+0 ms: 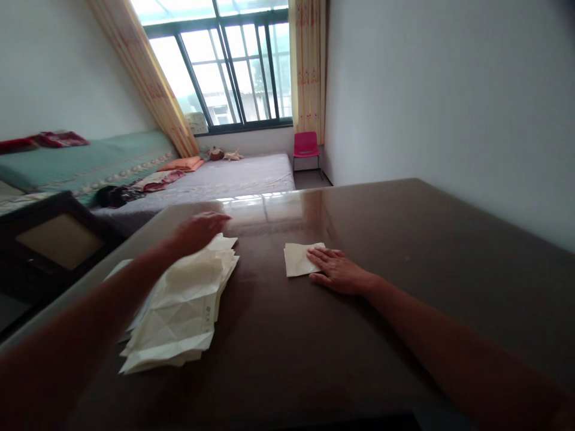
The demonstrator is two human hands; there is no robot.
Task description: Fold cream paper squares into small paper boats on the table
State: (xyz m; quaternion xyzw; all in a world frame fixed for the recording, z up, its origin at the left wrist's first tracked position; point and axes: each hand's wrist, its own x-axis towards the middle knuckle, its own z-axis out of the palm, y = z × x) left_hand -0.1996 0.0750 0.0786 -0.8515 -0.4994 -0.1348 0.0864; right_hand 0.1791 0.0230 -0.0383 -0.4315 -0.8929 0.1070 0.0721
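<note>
My right hand (339, 271) lies flat with its fingers spread over the right part of a small folded sheet of cream paper (296, 260) on the brown table. To the left is a loose stack of creased cream paper sheets (184, 305), their edges uneven and fold lines showing on the top one. Above the far end of this stack is my left hand (202, 230), slightly blurred, its fingers stretched to the right with nothing seen in them. My left forearm covers part of the stack's left side.
The glossy brown table (386, 233) reaches toward a bed (256, 170) under the window. A dark cabinet (58, 239) stands at the left. Farther back, a pink chair (306, 145) is by the right wall (426, 90).
</note>
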